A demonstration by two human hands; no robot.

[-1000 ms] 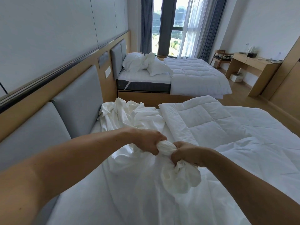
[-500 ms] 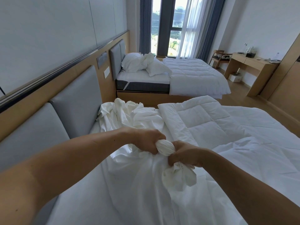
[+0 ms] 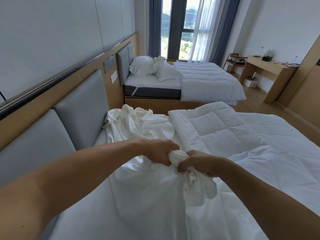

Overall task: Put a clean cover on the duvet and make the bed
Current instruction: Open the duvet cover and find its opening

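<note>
Both hands are clamped tight on the same twisted wad of cloth. The left hand (image 3: 156, 151) has its fingers curled right round a rounded knob of the white duvet cover (image 3: 147, 196). The right hand (image 3: 199, 164) is fisted on the cover just beside it, knuckles nearly touching the left. A loose rumpled end of the cover hangs out under the right fist. Both grips are fully wrapped, no fingers spread.

From the wad the cover fans out fairly smooth toward the near edge of the bed (image 3: 101, 138). More plain white cloth sits crumpled in a heap at the far corner by the grey headboard (image 3: 81, 108). Can't tell if it's one piece with what's being held.

The duvet (image 3: 216, 129) is the quilted one, lying over the right and far part of the bed with one corner up at the far edge. Its near margin meets the cover, but over or under, I can't say.

As for writing or labels, the white wall plate (image 3: 113, 78) between the two headboards is too blurry to read. The bits on the desk (image 3: 270, 66) over on the right are too small.

Past this bed there's a second bed (image 3: 152, 91) with pillows (image 3: 140, 66) bunched at its head end. A far quilt (image 3: 207, 80) is pulled down over its foot end. Behind that is the window (image 3: 174, 32) with blue curtains (image 3: 220, 28).
</note>
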